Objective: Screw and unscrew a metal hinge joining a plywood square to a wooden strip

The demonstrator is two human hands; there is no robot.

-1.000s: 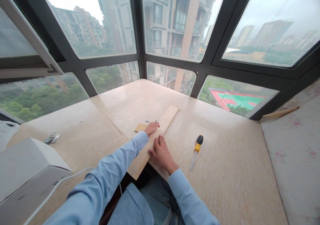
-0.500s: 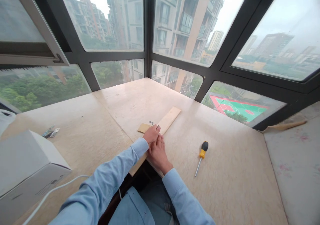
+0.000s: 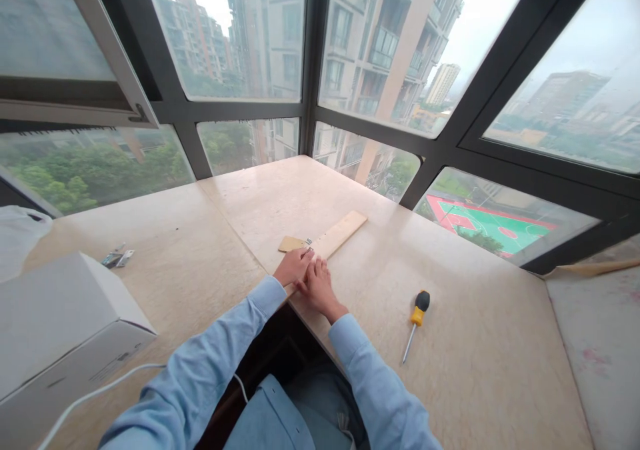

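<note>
A long wooden strip (image 3: pixel 343 233) lies slantwise on the marble counter (image 3: pixel 450 370), with a smaller wood piece (image 3: pixel 291 243) beside its middle. My left hand (image 3: pixel 293 265) rests curled on the strip's near part, fingertips by a small metal piece (image 3: pixel 309 241). My right hand (image 3: pixel 319 285) lies on the strip right beside it, fingers together and touching the left hand. What either hand grips is hidden.
A screwdriver with a yellow and black handle (image 3: pixel 416 322) lies on the counter to the right. A white box (image 3: pixel 55 330) with a white cable (image 3: pixel 100 387) sits at the left. Small metal parts (image 3: pixel 118 258) lie behind it. Windows ring the counter.
My two hands have drawn together on the strip until they touch. The view has shifted, so the screwdriver and strip sit a little further right.
</note>
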